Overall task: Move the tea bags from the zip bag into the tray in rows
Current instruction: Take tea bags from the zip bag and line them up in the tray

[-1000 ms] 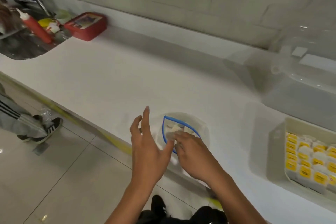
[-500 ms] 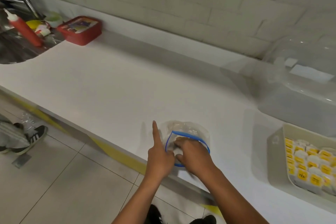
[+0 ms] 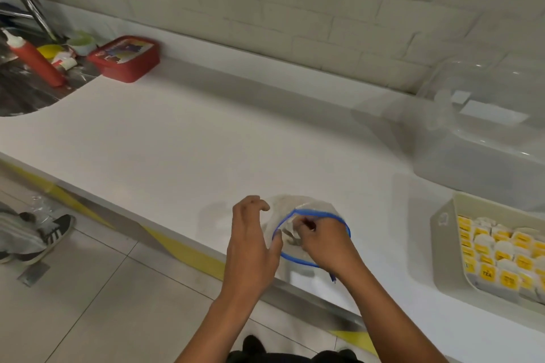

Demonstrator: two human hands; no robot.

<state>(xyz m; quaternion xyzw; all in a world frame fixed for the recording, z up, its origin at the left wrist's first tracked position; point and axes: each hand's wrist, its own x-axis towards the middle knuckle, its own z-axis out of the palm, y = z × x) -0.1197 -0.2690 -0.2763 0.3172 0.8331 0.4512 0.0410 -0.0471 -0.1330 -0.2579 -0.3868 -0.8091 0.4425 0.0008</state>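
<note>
Tea bags (image 3: 498, 256) with yellow tags stand packed in rows in the pale tray (image 3: 442, 233) at the right edge of the white counter (image 3: 206, 141). Well to the left of the tray, near the counter's front edge, lies the clear zip bag (image 3: 298, 206), its blue-rimmed mouth held open in a wide loop. The right hand (image 3: 323, 240) reaches into that mouth with its fingers curled together inside; something pale lies under the fingertips, but whether they pinch a tea bag cannot be told. The left hand (image 3: 250, 242) is at the bag's left side, its fingers bent loosely above the plastic and its thumb against the blue rim; whether it truly grips the plastic is unclear. At the far left a red lidded box (image 3: 125, 57) sits on the counter beside a sink (image 3: 26, 91), where a red squeeze bottle (image 3: 35, 60) lies among other small items. A large clear plastic container (image 3: 477, 138) rests behind the tray. A shoe (image 3: 50, 234) shows on the tiled floor (image 3: 103, 303).
</note>
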